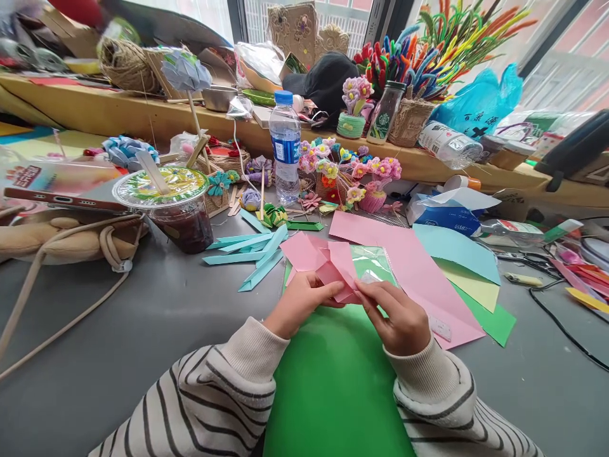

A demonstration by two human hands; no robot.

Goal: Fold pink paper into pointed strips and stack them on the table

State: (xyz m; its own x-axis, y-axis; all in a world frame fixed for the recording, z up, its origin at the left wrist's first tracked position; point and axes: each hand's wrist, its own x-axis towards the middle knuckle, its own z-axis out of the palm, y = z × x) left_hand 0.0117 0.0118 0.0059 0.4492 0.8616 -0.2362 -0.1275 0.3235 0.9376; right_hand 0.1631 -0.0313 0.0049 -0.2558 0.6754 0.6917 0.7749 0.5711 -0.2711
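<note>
Between my two hands is a folded piece of pink paper [343,261], with several creased flaps standing up. My left hand [304,297] pinches its lower left part, thumb on top. At its lower right edge, my right hand [394,310] grips a flap between thumb and fingertips. Beneath my hands lies a green sheet [333,374] reaching toward me. A clear plastic packet [373,261] sits just behind the paper. To the left are several folded light-blue paper strips [259,251]. A large pink sheet [409,260] spreads out on the right.
A lidded cup of dark drink [178,222] and a phone [64,199] are on the left. A water bottle [285,149] stands behind, near crocheted flowers [328,158]. Scissors [528,259] and a black cable [561,320] lie right. A crowded wooden shelf [228,124] runs along the back.
</note>
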